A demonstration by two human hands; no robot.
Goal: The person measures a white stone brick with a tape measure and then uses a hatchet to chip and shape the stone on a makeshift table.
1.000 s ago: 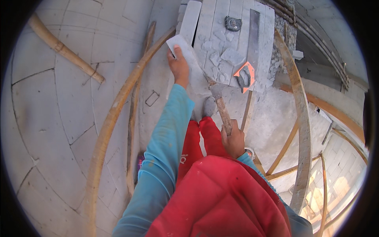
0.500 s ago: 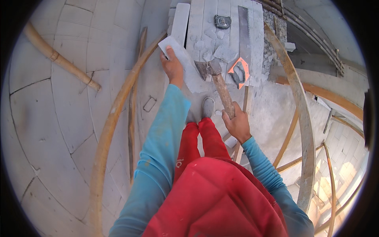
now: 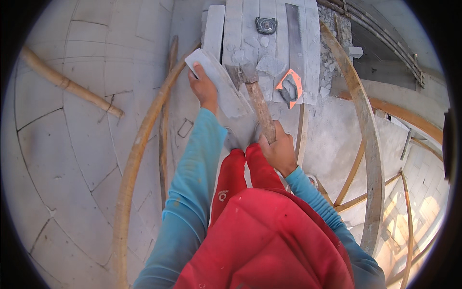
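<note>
My left hand (image 3: 205, 88) grips a long, pale grey piece of lightweight block (image 3: 222, 86), with its thumb over the upper face. The piece slants down from upper left to lower right. In my right hand (image 3: 281, 150) is a hatchet (image 3: 261, 107), held by its rough wooden handle near the lower end. Its dark metal head is at the right edge of the block piece; whether the blade touches it I cannot tell. Right of the hatchet lies a hand saw (image 3: 296, 85) with an orange and black handle, its blade pointing away from me.
Pale planks or blocks form a work surface (image 3: 310, 62) ahead, bearing a black tape measure (image 3: 265, 25) and broken chips (image 3: 271, 65). A bent-looking wooden pole (image 3: 139, 139) stands left, a timber (image 3: 368, 130) right. A bamboo pole (image 3: 72, 83) crosses the block wall (image 3: 48, 149).
The hatchet has swung left to the block piece's right edge, my right hand moving left with it. My left hand and the piece have shifted slightly left.
</note>
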